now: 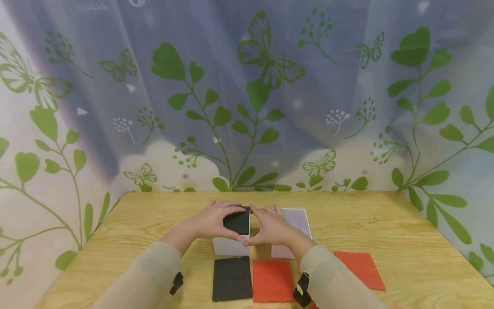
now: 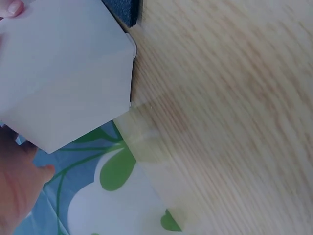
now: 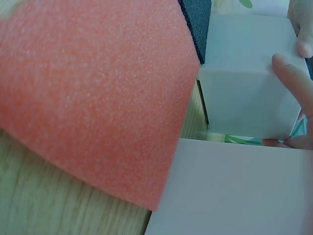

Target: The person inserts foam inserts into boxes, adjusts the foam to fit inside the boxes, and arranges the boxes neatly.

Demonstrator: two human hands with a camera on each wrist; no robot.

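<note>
On the wooden table (image 1: 355, 234), a black sheet (image 1: 232, 279) and a red sheet (image 1: 273, 281) lie nearest. Beyond them, the left hand (image 1: 216, 221) and right hand (image 1: 272, 225) grip the white box (image 1: 231, 247), thumbs in front, fingers behind; light, even pressure should keep its black top (image 1: 238, 221) level.

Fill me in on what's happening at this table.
A person's left hand and right hand both grip a white box standing on the wooden table, with a black square at its top. A second white box stands to the right, partly hidden by the right arm. A black foam sheet and red foam sheets lie nearer the person.
</note>
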